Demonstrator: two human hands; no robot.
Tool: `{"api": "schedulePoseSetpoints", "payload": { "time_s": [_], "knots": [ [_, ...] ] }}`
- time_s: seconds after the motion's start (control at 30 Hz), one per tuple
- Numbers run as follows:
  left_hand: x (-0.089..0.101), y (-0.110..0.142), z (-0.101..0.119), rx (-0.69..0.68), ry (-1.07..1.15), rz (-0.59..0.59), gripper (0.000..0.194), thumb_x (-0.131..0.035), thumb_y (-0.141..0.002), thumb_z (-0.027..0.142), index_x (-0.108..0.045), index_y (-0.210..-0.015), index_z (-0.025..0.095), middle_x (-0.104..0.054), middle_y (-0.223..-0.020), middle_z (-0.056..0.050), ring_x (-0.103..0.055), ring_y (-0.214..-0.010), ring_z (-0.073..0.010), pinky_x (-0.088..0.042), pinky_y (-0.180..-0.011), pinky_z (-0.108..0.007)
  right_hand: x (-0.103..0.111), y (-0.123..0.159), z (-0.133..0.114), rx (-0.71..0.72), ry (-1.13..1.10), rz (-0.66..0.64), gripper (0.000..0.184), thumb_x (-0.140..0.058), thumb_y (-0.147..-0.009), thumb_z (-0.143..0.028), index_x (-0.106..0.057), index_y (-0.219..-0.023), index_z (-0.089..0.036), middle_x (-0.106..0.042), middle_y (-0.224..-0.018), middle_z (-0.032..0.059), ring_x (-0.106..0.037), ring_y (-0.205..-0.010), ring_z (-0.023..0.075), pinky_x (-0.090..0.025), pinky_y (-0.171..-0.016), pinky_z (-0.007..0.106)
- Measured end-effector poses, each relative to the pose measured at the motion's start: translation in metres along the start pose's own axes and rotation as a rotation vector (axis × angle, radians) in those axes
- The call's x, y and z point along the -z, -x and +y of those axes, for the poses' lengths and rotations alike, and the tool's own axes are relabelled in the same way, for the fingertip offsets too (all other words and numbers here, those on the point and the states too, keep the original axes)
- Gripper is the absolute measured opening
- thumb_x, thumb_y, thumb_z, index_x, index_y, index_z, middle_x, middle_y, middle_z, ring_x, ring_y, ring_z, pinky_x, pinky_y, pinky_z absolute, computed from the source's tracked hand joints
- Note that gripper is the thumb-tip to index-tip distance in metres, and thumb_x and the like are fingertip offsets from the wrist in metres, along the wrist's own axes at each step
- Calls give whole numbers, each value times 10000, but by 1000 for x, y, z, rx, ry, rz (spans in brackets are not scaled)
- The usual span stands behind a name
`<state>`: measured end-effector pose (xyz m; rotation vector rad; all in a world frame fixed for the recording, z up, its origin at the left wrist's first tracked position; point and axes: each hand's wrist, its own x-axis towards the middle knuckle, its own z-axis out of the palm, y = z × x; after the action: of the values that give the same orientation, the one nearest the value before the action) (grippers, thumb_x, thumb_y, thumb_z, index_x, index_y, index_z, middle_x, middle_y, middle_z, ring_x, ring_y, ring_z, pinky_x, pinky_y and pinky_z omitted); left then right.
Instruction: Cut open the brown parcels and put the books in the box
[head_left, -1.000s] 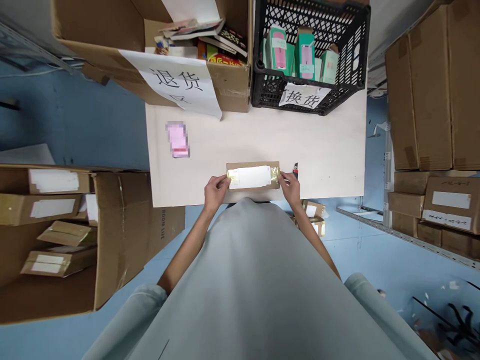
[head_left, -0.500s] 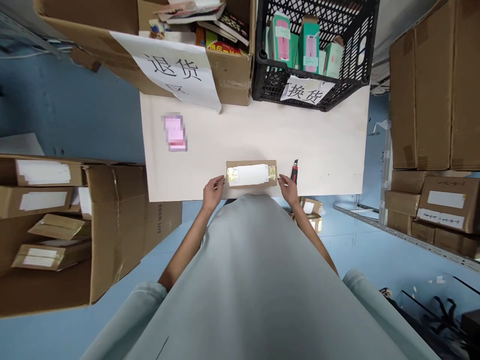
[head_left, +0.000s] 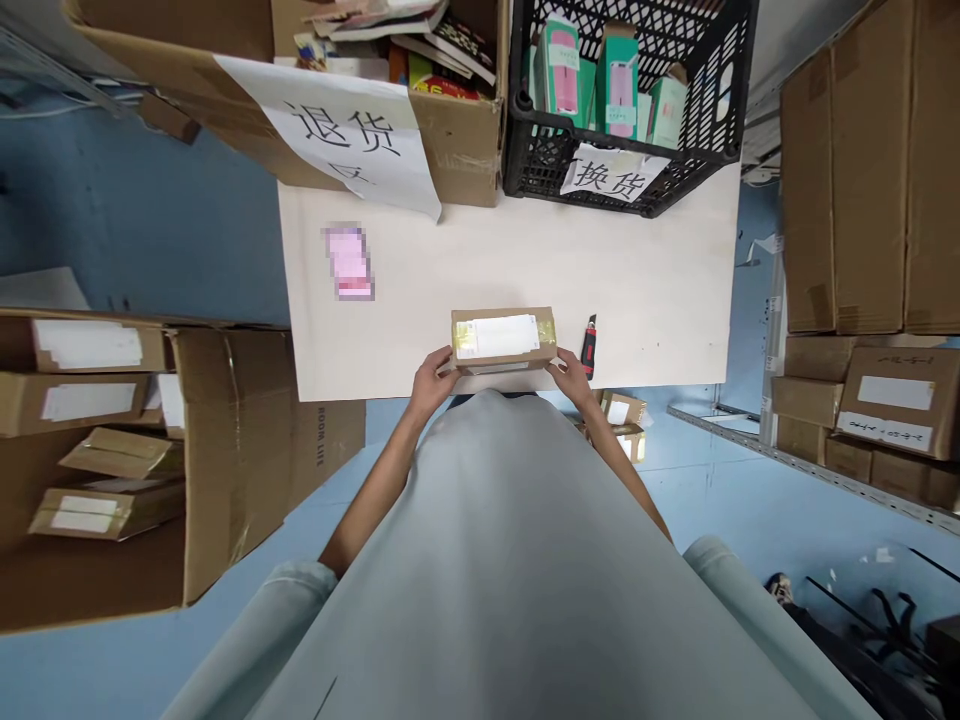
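A small cardboard box (head_left: 502, 358) with a white label and yellowish tape at both ends is at the front of the white table (head_left: 645, 270). It is tilted, so its near side shows below the label. My left hand (head_left: 433, 380) grips its left end, and my right hand (head_left: 571, 380) grips its right end; the fingertips are partly hidden behind the box. Close to my right hand lies a red and black utility knife (head_left: 589, 348).
A pink blurred item (head_left: 349, 262) lies at the table's left. Along the back stand a carton of books (head_left: 465, 150) and a black crate (head_left: 525, 160) holding green boxes. A large open carton (head_left: 240, 460) with parcels is at left; stacked boxes (head_left: 892, 400) stand at right.
Both hands have closed on the box ends; before, they were beside it. The box has tipped, with its near side now showing. The knife has stayed in place.
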<state>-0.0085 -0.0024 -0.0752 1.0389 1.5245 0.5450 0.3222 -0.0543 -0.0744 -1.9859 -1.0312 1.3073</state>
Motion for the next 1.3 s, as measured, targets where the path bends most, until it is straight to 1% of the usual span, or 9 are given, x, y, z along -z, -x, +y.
{"api": "schedulePoseSetpoints", "payload": {
  "time_s": [0.1, 0.17, 0.3, 0.47, 0.63, 0.8, 1.0, 1.2, 1.3],
  "knots": [
    [7, -3, 12, -12, 23, 38, 467, -766, -907, 371, -825, -1338, 201, -779, -1474, -134, -722, -1404, -331, -591, -1234, -487, 4, -1, -10, 72, -8, 37, 534, -716, -986, -645, -839, -1339, -263, -725, -1554, 132, -657, -1471, 319, -542, -1276, 524],
    [9, -9, 18, -9, 14, 53, 470, -748, -957, 453, -823, -1341, 191, -788, -1463, -143, -756, -1332, -326, -601, -1211, -489, 3, -6, -16, 108, 7, 56, 618, -654, -1011, -756, -857, -1279, -237, -761, -1492, 155, -682, -1436, 327, -577, -1238, 514],
    [8, -23, 20, 9, -7, 45, 477, -693, -998, 454, -803, -1372, 179, -787, -1485, -157, -775, -1284, -321, -613, -1181, -490, -8, -22, -20, 97, 68, 61, 729, -581, -1021, -838, -858, -1226, -195, -822, -1374, 188, -737, -1349, 344, -618, -1181, 525],
    [4, -28, 6, 100, 11, 32, 510, -690, -993, 405, -767, -1429, 152, -740, -1566, -187, -769, -1331, -329, -599, -1208, -504, -17, -24, -7, 29, 78, 30, 643, -614, -1049, -757, -835, -1311, -213, -813, -1451, 174, -784, -1316, 344, -593, -1217, 553],
    [6, -13, -11, 162, 24, 17, 557, -715, -989, 473, -755, -1456, 171, -715, -1604, -184, -740, -1393, -333, -600, -1216, -501, -12, -5, 13, -20, 41, -15, 589, -615, -1054, -661, -811, -1401, -227, -788, -1524, 137, -772, -1351, 329, -597, -1226, 559],
    [3, -2, -14, 155, 11, -9, 569, -723, -976, 500, -759, -1442, 175, -745, -1562, -174, -775, -1320, -340, -613, -1191, -523, -18, 2, 17, -14, 27, -58, 538, -638, -1027, -482, -796, -1464, -211, -770, -1559, 124, -787, -1337, 317, -572, -1265, 542],
    [12, -8, 3, 100, -24, 15, 623, -884, -831, 382, -768, -1400, 157, -790, -1444, -185, -780, -1294, -351, -649, -1146, -510, -15, 1, -3, 20, -66, -3, 529, -763, -980, -535, -834, -1401, -223, -783, -1518, 133, -770, -1364, 340, -644, -1187, 517],
    [25, -16, 26, -131, -40, 113, 422, -818, -908, 377, -815, -1283, 183, -784, -1310, -130, -797, -1259, -311, -672, -1121, -473, -5, -8, -35, 158, -55, 118, 606, -769, -985, -669, -847, -1400, -235, -802, -1321, 122, -777, -1283, 301, -668, -1167, 464],
    [23, -17, 32, -111, -61, 133, 371, -794, -947, 369, -817, -1264, 178, -809, -1291, -133, -811, -1222, -306, -655, -1144, -473, -8, -14, -44, 131, 16, 139, 565, -744, -1015, -650, -849, -1387, -238, -802, -1265, 122, -799, -1218, 295, -662, -1168, 473]
  ]
}}
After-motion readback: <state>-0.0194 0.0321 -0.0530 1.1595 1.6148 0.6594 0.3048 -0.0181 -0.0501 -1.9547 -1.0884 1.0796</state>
